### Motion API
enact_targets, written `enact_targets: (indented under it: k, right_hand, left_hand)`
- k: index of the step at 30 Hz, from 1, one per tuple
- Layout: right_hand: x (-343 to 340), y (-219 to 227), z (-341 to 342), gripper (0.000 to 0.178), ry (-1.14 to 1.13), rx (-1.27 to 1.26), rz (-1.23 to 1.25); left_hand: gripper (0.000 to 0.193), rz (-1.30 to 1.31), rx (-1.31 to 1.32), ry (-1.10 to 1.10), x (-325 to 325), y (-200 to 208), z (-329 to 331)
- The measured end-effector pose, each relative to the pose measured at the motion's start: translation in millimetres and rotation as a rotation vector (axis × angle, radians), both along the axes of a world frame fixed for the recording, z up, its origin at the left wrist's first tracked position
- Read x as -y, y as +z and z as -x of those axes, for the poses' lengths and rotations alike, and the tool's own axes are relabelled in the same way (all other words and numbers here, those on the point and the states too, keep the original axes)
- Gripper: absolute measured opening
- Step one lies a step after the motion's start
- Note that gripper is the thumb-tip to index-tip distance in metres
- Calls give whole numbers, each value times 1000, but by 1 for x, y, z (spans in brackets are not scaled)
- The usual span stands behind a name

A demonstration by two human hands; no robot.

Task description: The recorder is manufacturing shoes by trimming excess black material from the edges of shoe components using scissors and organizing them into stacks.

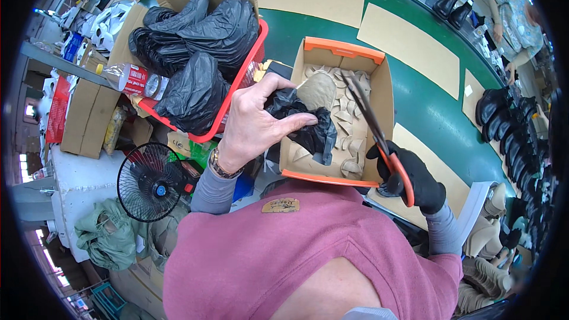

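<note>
My left hand [252, 115] is bare, with a bracelet on the wrist. Its thumb and fingers close on a bunch of thin black plastic [320, 136]. A beige piece with a rounded end [317, 90] sticks out of the plastic; how the two join is hidden. This is held over an open cardboard box [332, 178] with orange edges. Curved beige scraps [349, 142] lie inside the box. In a black glove, my right hand [418, 181] grips orange-handled scissors [370, 109], their dark blades pointing up and away over the box's right part, apart from the held piece.
At the left, a red basket [261, 47] with a carton in it holds several black plastic-wrapped pieces [207, 29]. A drink bottle [136, 80] leans there. A black fan [157, 184] stands nearer. Cardboard sheets [409, 50] lie on the green table [284, 18]. Black shoes [504, 124] line the right; another person [515, 18] is beyond.
</note>
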State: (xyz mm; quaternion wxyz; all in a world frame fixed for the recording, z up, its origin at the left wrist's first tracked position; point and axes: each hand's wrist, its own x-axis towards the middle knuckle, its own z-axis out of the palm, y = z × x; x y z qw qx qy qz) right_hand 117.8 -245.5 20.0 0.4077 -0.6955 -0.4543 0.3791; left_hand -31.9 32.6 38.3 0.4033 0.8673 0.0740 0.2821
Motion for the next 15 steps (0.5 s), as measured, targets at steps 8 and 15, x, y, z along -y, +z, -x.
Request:
enact_targets:
  k: [8,15]
  right_hand:
    - [4,10,-7,78,154,300,151]
    - [-2,9,-6,79,132,271,171]
  left_hand:
    - [42,-22,-98,-66,9,12,-1]
    - [44,-131,-59,-116,9,11,-1]
